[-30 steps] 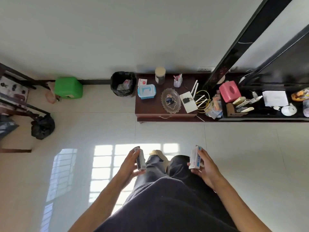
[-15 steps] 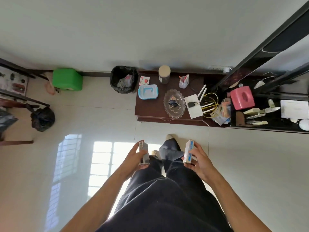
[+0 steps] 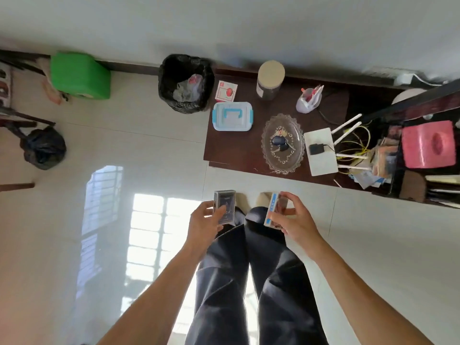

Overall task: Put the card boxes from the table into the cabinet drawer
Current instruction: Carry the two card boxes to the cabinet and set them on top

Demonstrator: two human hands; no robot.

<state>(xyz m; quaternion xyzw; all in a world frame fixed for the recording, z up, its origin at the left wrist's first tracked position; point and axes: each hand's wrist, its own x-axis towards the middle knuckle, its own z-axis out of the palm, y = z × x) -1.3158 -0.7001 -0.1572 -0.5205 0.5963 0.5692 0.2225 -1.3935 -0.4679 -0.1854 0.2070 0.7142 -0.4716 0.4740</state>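
Observation:
My left hand (image 3: 205, 221) grips a dark grey card box (image 3: 224, 205), held upright with its face toward me. In my right hand (image 3: 292, 219) is a second card box with a blue and white edge (image 3: 272, 207), tilted on its side. Both hands hover above the white floor, just in front of the dark wooden cabinet (image 3: 239, 155). The cabinet's drawer front is hidden under its top edge. A red and white card pack (image 3: 226, 90) lies on the cabinet top at the back left.
On the cabinet top stand a blue-handled plastic box (image 3: 232, 116), a glass dish with keys (image 3: 282, 143), a jar (image 3: 270, 79), a white router (image 3: 321, 151) with cables and a pink tissue box (image 3: 427, 143). A black bin (image 3: 185, 83), green stool (image 3: 80, 75) and black bag (image 3: 42, 148) sit left.
The cabinet has come nearer and lower in view as I walk up to it. Both hands stay closed on their boxes; the left box has turned to show its face.

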